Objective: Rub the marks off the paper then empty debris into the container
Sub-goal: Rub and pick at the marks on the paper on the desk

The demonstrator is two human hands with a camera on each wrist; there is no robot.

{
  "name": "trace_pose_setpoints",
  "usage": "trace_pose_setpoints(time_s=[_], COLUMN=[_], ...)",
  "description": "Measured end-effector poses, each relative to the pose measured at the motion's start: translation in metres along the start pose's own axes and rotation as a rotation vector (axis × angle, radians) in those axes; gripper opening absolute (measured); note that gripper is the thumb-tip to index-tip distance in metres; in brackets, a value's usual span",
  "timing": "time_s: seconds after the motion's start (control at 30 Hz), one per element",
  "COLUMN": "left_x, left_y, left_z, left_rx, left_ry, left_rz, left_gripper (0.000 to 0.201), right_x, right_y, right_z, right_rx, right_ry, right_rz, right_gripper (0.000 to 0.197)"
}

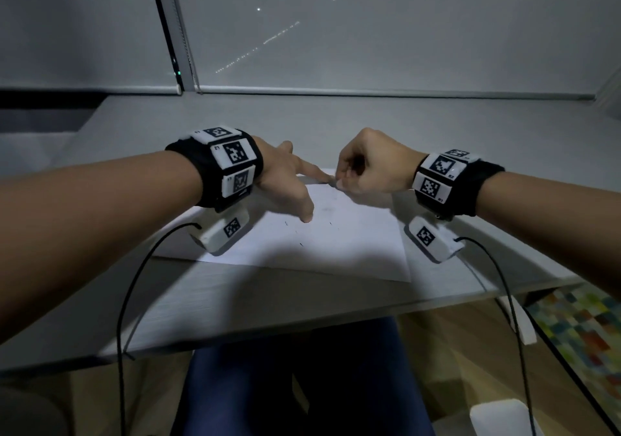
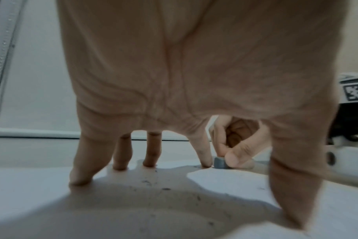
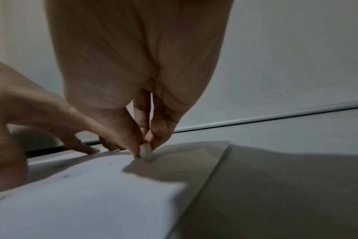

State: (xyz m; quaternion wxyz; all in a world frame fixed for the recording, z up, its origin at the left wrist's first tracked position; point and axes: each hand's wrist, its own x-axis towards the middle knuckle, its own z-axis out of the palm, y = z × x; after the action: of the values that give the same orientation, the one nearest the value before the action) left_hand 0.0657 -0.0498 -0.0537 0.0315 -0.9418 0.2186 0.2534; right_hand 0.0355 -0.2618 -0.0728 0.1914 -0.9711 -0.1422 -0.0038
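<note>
A white sheet of paper (image 1: 339, 244) lies on the grey desk (image 1: 235, 298), with faint pencil smudges and dark eraser crumbs (image 2: 165, 188) scattered on it. My left hand (image 1: 289, 187) stands on the sheet with fingers spread and straight, fingertips (image 2: 80, 181) pressing it down. My right hand (image 1: 363, 170) pinches a small grey eraser (image 2: 220, 163) between thumb and fingers and holds it against the paper near the far edge, right beside my left index fingertip. In the right wrist view the eraser (image 3: 146, 152) touches the paper (image 3: 92, 194).
A window with lowered grey blinds (image 1: 369, 32) runs behind the desk. Black cables (image 1: 134, 284) hang from both wrist cameras over the desk's front edge. A white object (image 1: 500, 415) sits on the floor at lower right, near a colourful mat (image 1: 584, 328).
</note>
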Motion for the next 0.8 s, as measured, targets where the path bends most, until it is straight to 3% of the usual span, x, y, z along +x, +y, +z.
trace_pose_setpoints(time_s=[0.23, 0.37, 0.57, 0.8], left_x=[0.004, 0.007, 0.005, 0.008], left_y=[0.007, 0.008, 0.008, 0.007], left_z=[0.003, 0.004, 0.004, 0.004], left_rx=[0.115, 0.143, 0.129, 0.111], left_ry=[0.004, 0.006, -0.015, -0.020], left_rz=[-0.010, -0.019, -0.041, -0.043], left_gripper=[0.121, 0.123, 0.122, 0.129], right_x=[-0.013, -0.021, -0.009, -0.029], right_y=[-0.014, -0.031, -0.018, -0.036], right_z=[0.010, 0.012, 0.006, 0.013], right_rx=[-0.063, -0.020, -0.057, 0.020], right_ry=[-0.040, -0.161, -0.032, -0.172], right_rz=[-0.072, -0.160, -0.071, -0.198], right_gripper=[0.013, 0.009, 0.012, 0.009])
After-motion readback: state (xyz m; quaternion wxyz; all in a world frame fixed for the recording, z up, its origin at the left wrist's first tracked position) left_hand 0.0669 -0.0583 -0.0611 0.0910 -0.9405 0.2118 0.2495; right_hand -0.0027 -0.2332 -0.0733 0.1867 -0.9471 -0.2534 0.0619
